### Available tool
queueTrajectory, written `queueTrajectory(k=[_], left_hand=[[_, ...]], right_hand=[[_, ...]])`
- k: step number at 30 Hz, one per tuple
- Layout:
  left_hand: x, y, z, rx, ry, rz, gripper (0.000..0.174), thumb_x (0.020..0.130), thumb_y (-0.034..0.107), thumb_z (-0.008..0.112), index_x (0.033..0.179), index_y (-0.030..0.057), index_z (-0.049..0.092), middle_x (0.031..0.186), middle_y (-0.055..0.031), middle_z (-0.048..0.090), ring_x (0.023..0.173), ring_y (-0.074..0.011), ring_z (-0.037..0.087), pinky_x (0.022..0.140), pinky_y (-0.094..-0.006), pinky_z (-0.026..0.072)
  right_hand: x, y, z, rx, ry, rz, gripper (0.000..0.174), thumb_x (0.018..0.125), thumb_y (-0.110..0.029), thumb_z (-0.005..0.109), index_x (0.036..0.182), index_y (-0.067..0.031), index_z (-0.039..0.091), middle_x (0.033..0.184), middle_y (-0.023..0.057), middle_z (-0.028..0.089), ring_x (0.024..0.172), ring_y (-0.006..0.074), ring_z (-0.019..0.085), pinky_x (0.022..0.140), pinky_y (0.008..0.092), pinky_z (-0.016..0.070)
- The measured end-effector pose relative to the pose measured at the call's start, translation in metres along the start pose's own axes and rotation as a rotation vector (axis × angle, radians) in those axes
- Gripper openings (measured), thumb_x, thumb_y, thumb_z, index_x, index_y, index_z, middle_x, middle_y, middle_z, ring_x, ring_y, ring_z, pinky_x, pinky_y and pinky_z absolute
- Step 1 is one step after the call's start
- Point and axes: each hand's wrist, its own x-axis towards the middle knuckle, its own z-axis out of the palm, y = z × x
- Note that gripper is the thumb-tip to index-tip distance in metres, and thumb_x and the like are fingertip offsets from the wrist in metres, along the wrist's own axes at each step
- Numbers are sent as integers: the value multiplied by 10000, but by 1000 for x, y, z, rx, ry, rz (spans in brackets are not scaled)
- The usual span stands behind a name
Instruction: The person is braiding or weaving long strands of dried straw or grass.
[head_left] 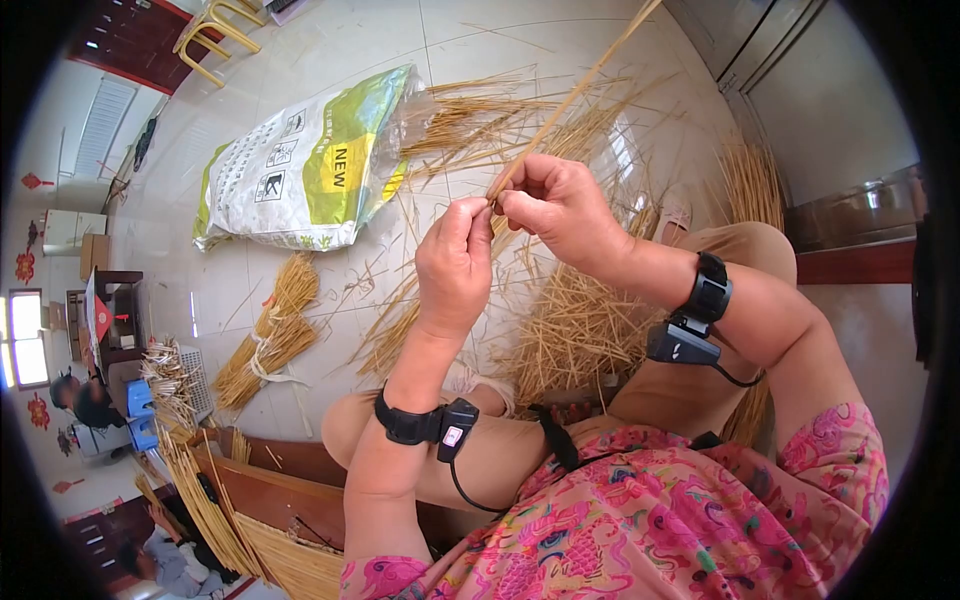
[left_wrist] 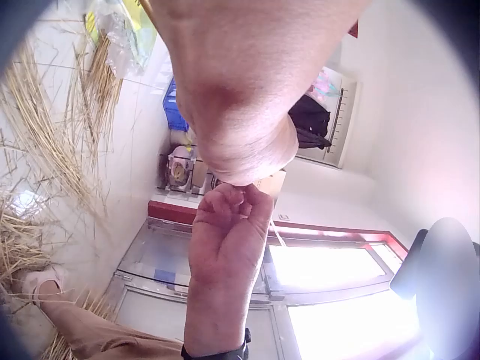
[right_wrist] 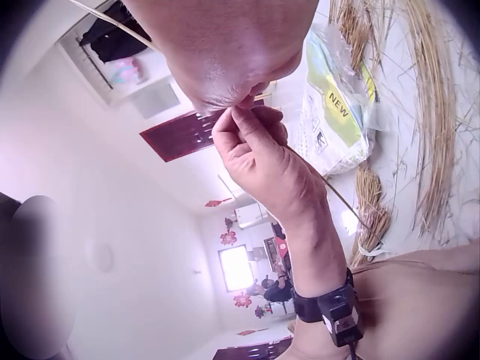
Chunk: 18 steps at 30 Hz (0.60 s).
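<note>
Apparently a home, tiled floor (head_left: 350, 40), dark red door (head_left: 140, 42), red wall ornaments (head_left: 38, 411), window (head_left: 28, 338)

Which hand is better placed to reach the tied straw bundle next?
Probably the left hand: in the head view it is nearer the tied straw bundle than the right hand. It is pinching a stalk, so likely must let go first.

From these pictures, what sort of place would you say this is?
Probably a living room or similar room in a home, used for handling straw. A heap of loose straw and a tied straw bundle lie on the tiled floor, and red decorations hang on the wall.
</note>
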Motion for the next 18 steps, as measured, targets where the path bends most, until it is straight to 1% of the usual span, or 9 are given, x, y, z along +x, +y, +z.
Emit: queueTrajectory(k=[1,4,7,10,13,16,18], left_hand=[[0,1,0,3,0,-3,93,860,49,577,951,41,561,748,-141,610,642,-308,589,559,-376,451],[-1,0,1,-2,-8,5,89,866,54,571,953,41,560,743,-142,607,641,-307,588,557,-375,449],[-1,-1,1,-8,-5,6,81,874,60,564,952,39,553,718,-132,601,619,-289,588,546,-363,448],[0,2,-1,-75,-25,-37,72,883,63,555,949,36,544,694,-121,595,594,-264,587,534,-350,447],[0,6,-2,-103,-27,-55,59,890,62,545,941,33,538,671,-111,587,574,-247,585,524,-342,446],[0,6,-2,-85,-35,-52,60,888,59,546,941,35,535,665,-111,585,574,-253,584,523,-348,446],[0,4,-1,-69,-9,-44,66,881,62,554,938,37,531,671,-116,589,582,-271,588,524,-358,449]], right_hand=[[0,0,0,10,1,4,83,774,-53,591,743,20,568,676,0,562,627,48,506,550,218,436],[0,5,-2,7,-40,-2,74,816,-65,572,850,-1,587,743,-1,565,653,55,522,589,202,447],[0,5,0,44,9,-18,69,774,-43,589,743,14,565,676,-7,549,640,46,499,558,220,435],[-1,0,2,76,1,-28,57,779,-35,583,752,12,566,688,-9,553,642,46,499,563,220,436],[0,5,-1,40,-45,-41,74,820,-66,576,862,-7,593,765,0,578,672,57,518,603,206,446],[-1,-2,3,41,21,-79,33,785,-25,579,789,8,587,705,-10,566,649,48,510,571,217,437],[-2,1,2,6,14,-61,41,788,-29,585,805,7,595,712,-8,572,650,46,512,573,211,436]])
